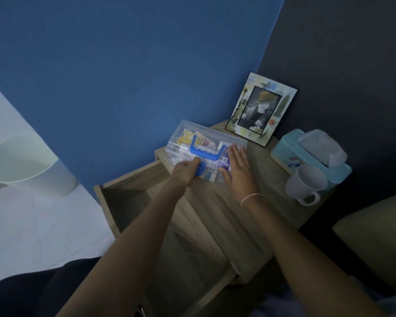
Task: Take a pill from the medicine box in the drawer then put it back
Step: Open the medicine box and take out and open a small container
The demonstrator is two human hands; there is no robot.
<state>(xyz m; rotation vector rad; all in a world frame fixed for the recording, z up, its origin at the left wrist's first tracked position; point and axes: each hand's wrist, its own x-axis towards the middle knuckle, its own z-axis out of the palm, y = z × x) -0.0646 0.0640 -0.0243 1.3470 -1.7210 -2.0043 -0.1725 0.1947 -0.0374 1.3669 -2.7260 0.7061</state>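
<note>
Medicine box [206,152] on the table [217,202], frame centre.
My left hand [184,171] pinches its blue latch [200,170]; my right hand [238,172] lies flat, open, against it.

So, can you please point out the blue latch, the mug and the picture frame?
latch [201,170]: head view, its lower edge beside the left hand.
mug [303,184]: head view, its outer wall.
frame [281,105]: head view, its right border.
</note>
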